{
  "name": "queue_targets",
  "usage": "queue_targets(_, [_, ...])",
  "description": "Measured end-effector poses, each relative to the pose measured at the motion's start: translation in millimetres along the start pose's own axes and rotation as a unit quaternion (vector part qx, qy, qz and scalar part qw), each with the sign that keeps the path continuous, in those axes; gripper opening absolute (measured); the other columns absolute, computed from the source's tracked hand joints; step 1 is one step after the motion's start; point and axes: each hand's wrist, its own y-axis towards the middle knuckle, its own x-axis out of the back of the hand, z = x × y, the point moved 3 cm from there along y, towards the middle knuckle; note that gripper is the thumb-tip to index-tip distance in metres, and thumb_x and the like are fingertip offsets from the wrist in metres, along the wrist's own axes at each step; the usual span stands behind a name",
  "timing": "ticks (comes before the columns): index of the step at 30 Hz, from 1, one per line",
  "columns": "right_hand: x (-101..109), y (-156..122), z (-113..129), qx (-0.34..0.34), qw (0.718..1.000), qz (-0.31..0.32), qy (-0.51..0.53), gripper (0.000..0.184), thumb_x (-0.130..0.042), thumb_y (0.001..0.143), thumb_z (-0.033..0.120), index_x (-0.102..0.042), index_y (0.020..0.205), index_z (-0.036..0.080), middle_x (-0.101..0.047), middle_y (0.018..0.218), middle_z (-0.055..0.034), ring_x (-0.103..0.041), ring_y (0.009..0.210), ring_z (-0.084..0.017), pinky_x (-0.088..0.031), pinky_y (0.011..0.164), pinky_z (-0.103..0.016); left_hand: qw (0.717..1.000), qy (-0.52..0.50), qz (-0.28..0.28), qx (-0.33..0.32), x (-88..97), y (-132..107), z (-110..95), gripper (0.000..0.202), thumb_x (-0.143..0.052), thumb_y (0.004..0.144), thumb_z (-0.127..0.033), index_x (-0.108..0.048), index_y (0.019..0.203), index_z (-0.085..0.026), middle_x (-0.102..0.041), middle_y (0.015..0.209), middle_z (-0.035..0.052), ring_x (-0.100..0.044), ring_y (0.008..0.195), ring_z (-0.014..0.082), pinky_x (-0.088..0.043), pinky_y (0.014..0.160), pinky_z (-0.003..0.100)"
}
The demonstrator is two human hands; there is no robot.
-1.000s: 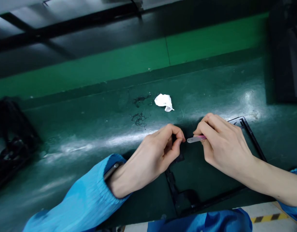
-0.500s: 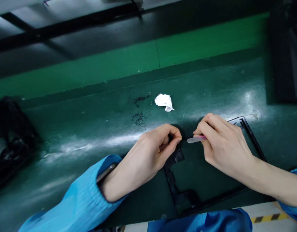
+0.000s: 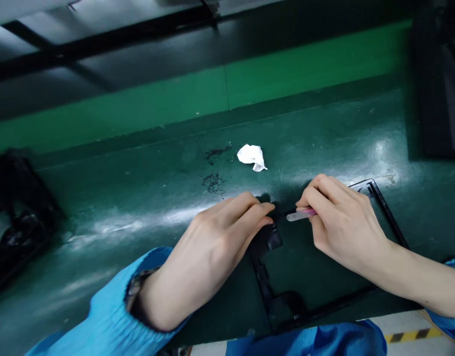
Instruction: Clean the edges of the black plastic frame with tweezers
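A thin black rectangular frame [image 3: 264, 282] lies on the dark green bench. At its upper left part, my left hand [image 3: 216, 242] is closed with thumb and forefinger around the edge; the gap between the tips is small, and what lies between them is mostly hidden. My right hand [image 3: 342, 227] pinches a small flat tool [image 3: 297, 216] with a grey rounded end and a pink part. The tool's tip points left, near the frame's upper edge and a short way from my left fingertips. Its remaining length is hidden in my fingers.
Beyond my hands lies a crumpled white tissue [image 3: 251, 157]. Dark thread-like scraps [image 3: 213, 183] are beside it. A dark object [image 3: 20, 217] stands at the left, and a black box-like thing [image 3: 438, 89] at the far right. A green ledge [image 3: 175, 106] runs along the back.
My left hand has turned and shifted slightly left and down, and its thumb and forefinger tips have parted a little. The right hand and its tool have stayed in place.
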Motion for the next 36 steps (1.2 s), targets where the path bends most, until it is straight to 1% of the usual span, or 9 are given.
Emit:
queue_targets(6, [-1,0,-1,0.001,1.000,0.004,0.004,0.028,-0.047,0.081,-0.007,-0.064,0.084,0.015,-0.063,0.088,-0.0066,-0.057,0.073,-0.018,-0.043,0.060,-0.030,0.998,-0.059,0.021,0.008,-8.9,3,6,0.017,-0.056,0.108,-0.020,-0.070,0.117,-0.018,-0.070,0.106,0.0030,-0.072,0.087,0.0148,-0.057,0.078,0.027])
queue_targets(10, [-1,1,0,0.002,1.000,-0.002,0.004,0.028,-0.046,0.081,-0.007,-0.064,0.083,0.015,-0.062,0.087,-0.0062,-0.057,0.072,-0.018,-0.043,0.061,-0.031,0.998,-0.067,-0.012,-0.009,-16.8,7,3,0.013,-0.059,0.107,-0.017,-0.070,0.113,-0.017,-0.070,0.103,0.0025,-0.071,0.086,0.0134,-0.056,0.078,0.025])
queue_targets(13, [-1,0,0,0.001,1.000,-0.002,0.006,0.028,-0.046,0.081,-0.007,-0.064,0.084,0.015,-0.062,0.087,-0.0061,-0.057,0.072,-0.017,-0.042,0.061,-0.031,0.997,-0.025,-0.054,-0.043,-20.7,7,-2,0.013,-0.055,0.107,-0.014,-0.068,0.109,-0.016,-0.071,0.102,0.0033,-0.070,0.088,0.0151,-0.056,0.081,0.028])
queue_targets(16, [-1,0,0,-0.001,1.000,-0.001,0.010,0.028,-0.047,0.082,-0.007,-0.063,0.084,0.016,-0.062,0.087,-0.0057,-0.057,0.073,-0.017,-0.042,0.062,-0.030,0.996,0.000,-0.076,-0.048,-24.7,6,-3,0.012,-0.053,0.107,-0.012,-0.064,0.104,-0.015,-0.069,0.097,0.0037,-0.067,0.084,0.0154,-0.055,0.076,0.028])
queue_targets(19, [-1,0,-1,-0.002,1.000,0.000,0.013,0.026,-0.047,0.083,-0.006,-0.062,0.083,0.016,-0.061,0.086,-0.0053,-0.054,0.071,-0.017,-0.041,0.062,-0.030,0.998,-0.027,-0.038,-0.029,-28.2,8,0,0.016,-0.046,0.109,-0.013,-0.059,0.101,-0.016,-0.064,0.095,0.0035,-0.064,0.080,0.0148,-0.053,0.071,0.028])
queue_targets(23, [-1,1,0,-0.004,1.000,0.003,0.012,0.026,-0.047,0.084,-0.005,-0.061,0.083,0.017,-0.061,0.086,-0.0051,-0.054,0.072,-0.017,-0.040,0.062,-0.031,0.992,-0.120,0.028,0.017,-24.3,12,7,0.017,-0.044,0.109,-0.014,-0.056,0.099,-0.018,-0.061,0.096,0.0021,-0.061,0.082,0.0134,-0.051,0.072,0.027])
queue_targets(25, [-1,1,0,-0.006,1.000,0.006,0.011,0.026,-0.047,0.084,-0.005,-0.061,0.084,0.017,-0.061,0.086,-0.0050,-0.054,0.072,-0.017,-0.040,0.062,-0.031,0.986,-0.157,0.053,0.021,-21.0,14,9,0.016,-0.044,0.109,-0.014,-0.056,0.100,-0.019,-0.061,0.097,0.0021,-0.060,0.083,0.0132,-0.050,0.073,0.027])
queue_targets(33, [-1,1,-1,-0.003,1.000,0.008,0.007,0.026,-0.048,0.083,-0.005,-0.062,0.084,0.016,-0.062,0.088,-0.0058,-0.055,0.072,-0.017,-0.041,0.062,-0.031,0.973,-0.219,0.064,-0.039,-22.1,17,13,0.012,-0.047,0.109,-0.015,-0.055,0.101,-0.020,-0.063,0.102,0.0034,-0.062,0.087,0.0128,-0.051,0.078,0.025])
queue_targets(36, [-2,1,-1,-0.005,1.000,0.012,0.008,0.026,-0.048,0.083,-0.005,-0.062,0.084,0.017,-0.062,0.088,-0.0058,-0.056,0.074,-0.018,-0.041,0.063,-0.031,0.972,-0.228,0.054,-0.030,-16.9,19,16,0.014,-0.047,0.107,-0.012,-0.055,0.098,-0.019,-0.064,0.099,0.0025,-0.063,0.086,0.0121,-0.052,0.078,0.024])
